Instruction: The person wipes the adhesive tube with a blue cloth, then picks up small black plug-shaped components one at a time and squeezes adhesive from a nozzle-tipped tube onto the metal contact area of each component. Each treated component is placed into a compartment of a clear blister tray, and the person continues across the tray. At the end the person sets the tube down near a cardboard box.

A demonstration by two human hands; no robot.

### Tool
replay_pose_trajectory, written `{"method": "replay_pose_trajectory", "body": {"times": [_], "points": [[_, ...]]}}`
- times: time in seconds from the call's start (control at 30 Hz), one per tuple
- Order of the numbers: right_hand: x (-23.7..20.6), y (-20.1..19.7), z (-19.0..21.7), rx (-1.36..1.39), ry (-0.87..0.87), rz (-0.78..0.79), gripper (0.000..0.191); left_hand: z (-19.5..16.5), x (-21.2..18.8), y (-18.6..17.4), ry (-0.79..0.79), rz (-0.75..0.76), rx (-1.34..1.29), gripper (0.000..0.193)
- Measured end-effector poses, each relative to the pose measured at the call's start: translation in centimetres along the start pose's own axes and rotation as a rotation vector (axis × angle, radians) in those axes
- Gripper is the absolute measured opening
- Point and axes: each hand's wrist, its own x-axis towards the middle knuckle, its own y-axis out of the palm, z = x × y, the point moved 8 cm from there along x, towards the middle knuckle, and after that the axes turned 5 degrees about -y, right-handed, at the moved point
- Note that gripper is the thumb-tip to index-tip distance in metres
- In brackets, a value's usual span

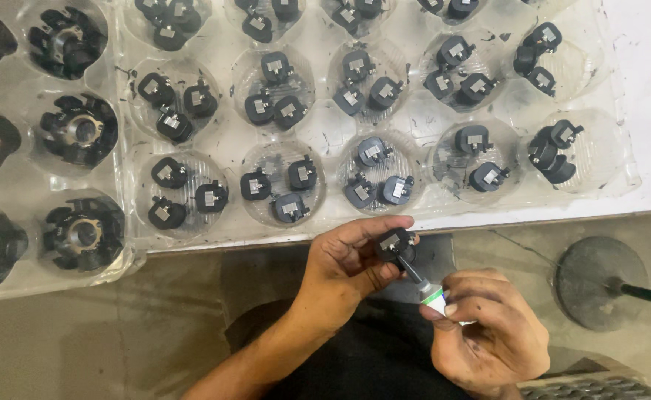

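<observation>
My left hand [347, 261] pinches a small black plastic part with a metal insert [394, 243] between thumb and fingers, just below the table edge. My right hand [488, 330] grips a small white tube with a green band [436, 298]; its thin black nozzle [413, 272] touches the underside of the held part. Both hands hover over my lap, in front of a clear plastic tray [325, 126] whose round pockets each hold two or three of the same black parts.
A second clear tray [122, 244] at the left holds larger black ring-shaped parts with metal centres [81, 233]. A round dark metal base with a rod [599, 281] stands on the floor at the right. White table surface [647, 81] shows at the far right.
</observation>
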Motion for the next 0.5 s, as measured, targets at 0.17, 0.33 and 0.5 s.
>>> {"method": "replay_pose_trajectory", "body": {"times": [0.17,0.33,0.5], "points": [[-0.3,-1.0,-0.4,0.021,0.043,-0.141,0.029,-0.6,-0.5,0.2,0.089,0.043,0.0,0.042],[-0.3,-0.6,0.1,-0.006,0.002,-0.109,0.033,0.5,-1.0,0.1,-0.039,0.12,-0.024,0.044],[0.0,-0.2,0.1,-0.034,-0.013,-0.089,0.027,1.7,-1.1,0.0,-0.069,0.137,-0.088,0.042]]}}
